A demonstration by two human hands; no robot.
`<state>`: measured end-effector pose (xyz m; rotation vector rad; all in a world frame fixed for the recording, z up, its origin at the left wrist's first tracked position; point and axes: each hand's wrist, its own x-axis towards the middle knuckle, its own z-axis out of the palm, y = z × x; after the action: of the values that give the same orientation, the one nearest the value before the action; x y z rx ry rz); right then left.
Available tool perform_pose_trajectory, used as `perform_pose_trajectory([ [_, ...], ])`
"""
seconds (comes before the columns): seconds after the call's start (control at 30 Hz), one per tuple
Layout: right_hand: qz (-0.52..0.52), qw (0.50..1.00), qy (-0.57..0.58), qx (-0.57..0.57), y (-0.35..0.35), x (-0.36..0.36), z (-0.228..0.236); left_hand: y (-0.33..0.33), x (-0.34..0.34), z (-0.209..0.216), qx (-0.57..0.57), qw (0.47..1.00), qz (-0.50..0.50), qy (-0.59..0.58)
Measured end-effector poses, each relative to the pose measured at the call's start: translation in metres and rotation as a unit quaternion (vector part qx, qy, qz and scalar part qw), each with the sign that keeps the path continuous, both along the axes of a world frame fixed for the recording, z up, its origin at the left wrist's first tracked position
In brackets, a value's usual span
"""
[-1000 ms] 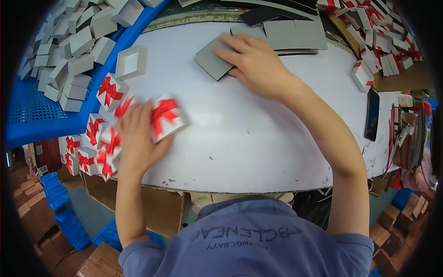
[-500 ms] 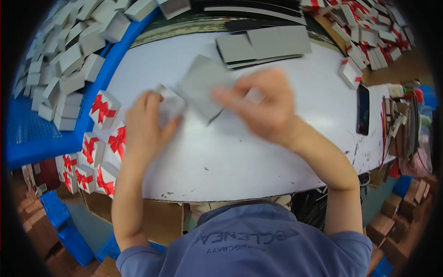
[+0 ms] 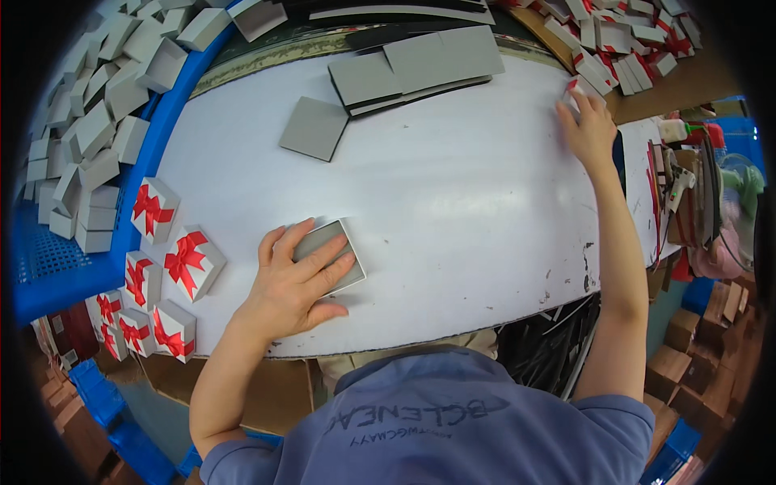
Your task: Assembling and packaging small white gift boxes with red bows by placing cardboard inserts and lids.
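Note:
My left hand (image 3: 291, 279) lies over a small white open box (image 3: 361, 273) on the table. Its fingers are spread across the grey pad (image 3: 322, 236) inside that box and partly cover it. At the far right, my right hand (image 3: 588, 129) has its thumb and fingers around a white box piece with red ribbon (image 3: 575, 86), mostly hidden by the hand. A loose grey square pad (image 3: 314, 129) rests beyond the left hand, beside a stack of grey pads (image 3: 443, 61) with dark undersides.
Several white boxes with red bows (image 3: 194, 263) stand at the table's left. Behind them, a blue crate (image 3: 153, 149) holds piled white box parts (image 3: 127, 90). More ribboned pieces (image 3: 614, 36) fill a carton at the far right. A glue bottle (image 3: 672, 130) stands at right.
My right hand has swung from the middle to the ribboned piece at far right. The left hand has drawn the white box nearer and flattened over it. The view has shifted slightly.

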<state>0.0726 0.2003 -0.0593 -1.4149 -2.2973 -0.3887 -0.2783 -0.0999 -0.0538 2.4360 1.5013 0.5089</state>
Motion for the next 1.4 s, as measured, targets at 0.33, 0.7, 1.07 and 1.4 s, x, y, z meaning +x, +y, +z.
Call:
perform_pose_trajectory([
  [0.33,0.142,0.470,0.593,-0.638,-0.138,-0.135,0.015,0.014,0.017,-0.037,0.018,0.953,0.073,-0.293],
  [0.7,0.317,0.933,0.091,-0.146,-0.172,-0.154,-0.004,0.034,0.037,-0.021,-0.026,0.991,0.081,-0.101],
  [1.07,0.410,0.906,0.020,-0.104,-0.096,-0.237,-0.005,-0.019,-0.122,0.008,0.015,0.867,0.493,0.074],
  [1.4,0.445,0.881,0.017,-0.157,-0.092,-0.218,-0.024,-0.048,-0.134,0.058,0.080,0.837,0.540,0.039],
])
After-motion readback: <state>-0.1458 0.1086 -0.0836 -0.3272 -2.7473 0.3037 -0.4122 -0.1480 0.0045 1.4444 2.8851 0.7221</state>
